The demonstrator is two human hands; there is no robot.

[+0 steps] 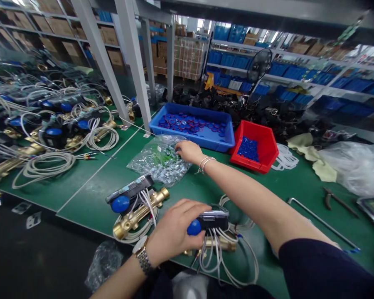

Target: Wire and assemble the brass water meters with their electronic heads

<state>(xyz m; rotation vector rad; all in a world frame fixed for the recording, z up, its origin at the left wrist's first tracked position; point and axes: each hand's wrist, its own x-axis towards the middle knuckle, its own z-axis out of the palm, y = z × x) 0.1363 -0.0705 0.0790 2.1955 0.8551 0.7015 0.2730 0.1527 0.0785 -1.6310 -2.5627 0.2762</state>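
My left hand (pixel 177 228), wearing a watch, is wrapped round the black housing of a brass-bodied meter (pixel 216 220) with a blue round cap and white cables. Its thumb lies below the cap and its fingers over the top. Farther out, my right hand (pixel 190 152) reaches into the open clear plastic bag (pixel 143 155) of small silvery and green parts. Its fingers are bent together among those parts; whatever is between the fingertips is hidden. Left of my left hand lies a second brass meter (pixel 140 207), also with a black housing and blue cap.
Behind the bag stand a blue tray (pixel 193 139) of blue-and-red rings and a red bin (pixel 269 149) of small blue parts. Many cabled meters (pixel 54 133) crowd the left. At right lie pliers (pixel 328 199), a bent metal rod (pixel 324 224) and plastic wrapping (pixel 355 162).
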